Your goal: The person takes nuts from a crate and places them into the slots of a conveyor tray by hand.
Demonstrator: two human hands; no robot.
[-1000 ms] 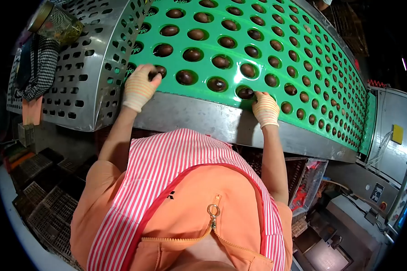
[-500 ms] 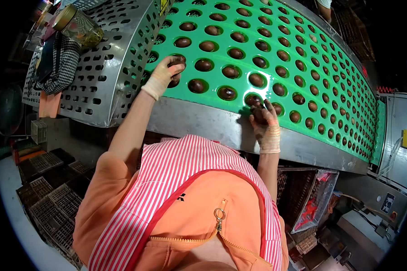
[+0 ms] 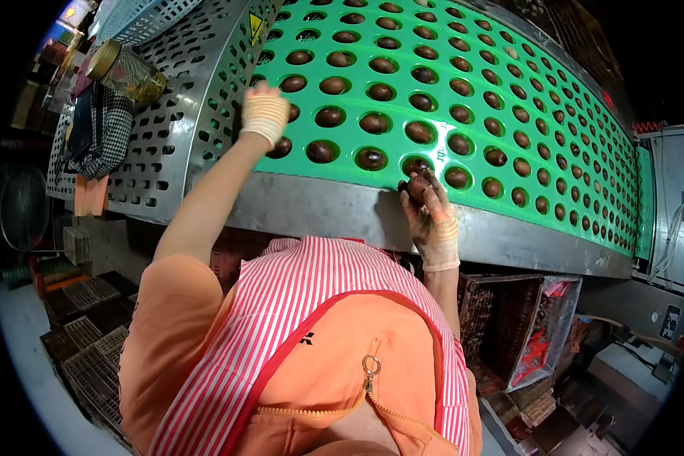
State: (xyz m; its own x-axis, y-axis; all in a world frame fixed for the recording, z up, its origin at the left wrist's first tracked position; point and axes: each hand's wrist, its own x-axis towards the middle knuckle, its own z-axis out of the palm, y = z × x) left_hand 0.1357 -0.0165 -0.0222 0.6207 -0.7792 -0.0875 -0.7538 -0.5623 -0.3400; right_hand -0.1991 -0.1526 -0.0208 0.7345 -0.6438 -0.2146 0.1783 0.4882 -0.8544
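My left hand point(image 3: 266, 112), in a striped glove, is over the left end of the green tray surface point(image 3: 349, 178), back upward; its fingertips are blurred, and whether they grip anything is hidden. Dark brown round items point(image 3: 323, 151) sit one per oval hollow, in rows. At the near edge of the green surface, my right hand point(image 3: 433, 220), palm turned up, has its fingers curled round one brown item point(image 3: 417, 187). That item is just in front of a filled hollow, above the metal edge.
Perforated metal cover point(image 3: 140, 144) at the left, bearing a jar point(image 3: 129, 72), a checked pouch point(image 3: 106, 133) and a blue basket point(image 3: 140, 19). A metal ledge point(image 3: 334, 201) runs along the near side. Crates point(image 3: 95, 372) lie low left; a plastic-lined crate point(image 3: 536, 330) stands low right.
My left hand has moved off the near-row item toward the hollows farther back. My right hand has drawn back to the near edge and turned palm up, now with a brown item. The view has shifted.
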